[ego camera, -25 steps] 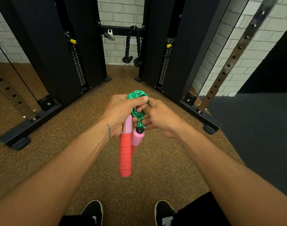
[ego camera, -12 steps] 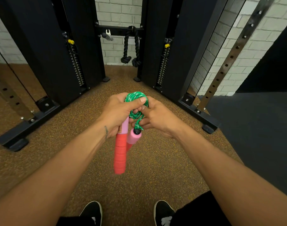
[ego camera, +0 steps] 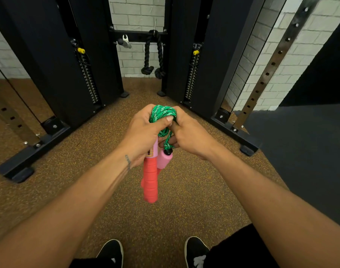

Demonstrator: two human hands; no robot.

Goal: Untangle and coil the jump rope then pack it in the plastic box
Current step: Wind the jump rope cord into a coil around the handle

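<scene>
Left hand (ego camera: 144, 132) is clenching the coiled green jump rope (ego camera: 162, 113), handles (ego camera: 150, 176) hanging straight below it; right hand (ego camera: 186, 136) is pinching the loose strand alongside (no box in view)

No text, brand or number could be read anywhere in the frame. Just left of centre, a small printed label (ego camera: 150, 152) sat on the pink upper part of the jump rope handle (ego camera: 150, 175), but its marks were too small and blurred to make out. The same held for a small dark mark on the left forearm.
</scene>
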